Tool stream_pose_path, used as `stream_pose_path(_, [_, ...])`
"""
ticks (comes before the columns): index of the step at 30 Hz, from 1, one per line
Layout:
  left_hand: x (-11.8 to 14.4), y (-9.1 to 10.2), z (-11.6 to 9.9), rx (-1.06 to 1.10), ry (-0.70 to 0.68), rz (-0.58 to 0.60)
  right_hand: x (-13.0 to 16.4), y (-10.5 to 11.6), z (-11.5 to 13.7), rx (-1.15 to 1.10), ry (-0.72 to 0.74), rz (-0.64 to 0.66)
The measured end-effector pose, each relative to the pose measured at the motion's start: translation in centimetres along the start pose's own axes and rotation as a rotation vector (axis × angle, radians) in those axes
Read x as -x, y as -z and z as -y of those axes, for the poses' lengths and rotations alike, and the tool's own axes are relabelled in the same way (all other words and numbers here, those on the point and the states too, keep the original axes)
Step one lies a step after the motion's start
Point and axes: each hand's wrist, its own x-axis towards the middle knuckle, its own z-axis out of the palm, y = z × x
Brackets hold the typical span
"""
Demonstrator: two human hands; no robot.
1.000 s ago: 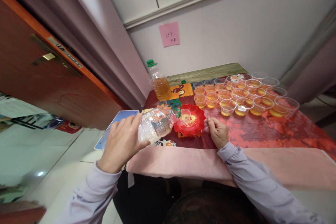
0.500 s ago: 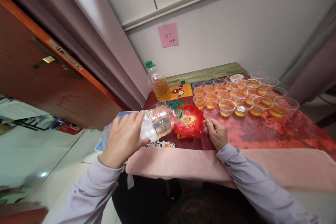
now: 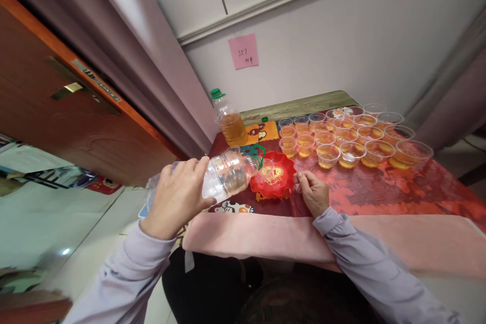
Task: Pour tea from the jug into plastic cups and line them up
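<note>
Bottle (image 3: 228, 176), clear plastic with a green handle at the neck, lies tipped nearly on its side above the near left part of the table (image 3: 299, 104), its mouth pointing at a small clear cup (image 3: 268, 169) that stands on a red scalloped plate (image 3: 283, 182). Left hand (image 3: 178, 200) grips the bottle's base end, fingers curled over the top of the body and thumb underneath. A little amber liquid lies along the lower side of the bottle. Right hand (image 3: 313, 192) rests on the red patterned table covering (image 3: 398, 190) just beside the plate's right edge; its fingertips are pressed together at the plate rim, though whether they pinch the rim cannot be told. Behind the plate stands a second bottle (image 3: 230, 121), upright, green-capped and roughly half full of amber liquid. To the right and farther back, well apart from both hands, rows of clear cups (image 3: 351, 134) holding amber liquid cover the table. A pink cloth (image 3: 266, 238) hangs along the near table edge. On the wall above is a pink note (image 3: 243, 50) with handwriting. A brown door (image 3: 56, 106) with a metal handle stands at the left.
</note>
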Motion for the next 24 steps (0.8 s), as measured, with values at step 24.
stream_pose_path(24, [-0.3, 1.1, 0.0, -0.094, 0.005, 0.023, 0.0, 0.1, 0.1, -0.033, -0.021, 0.001])
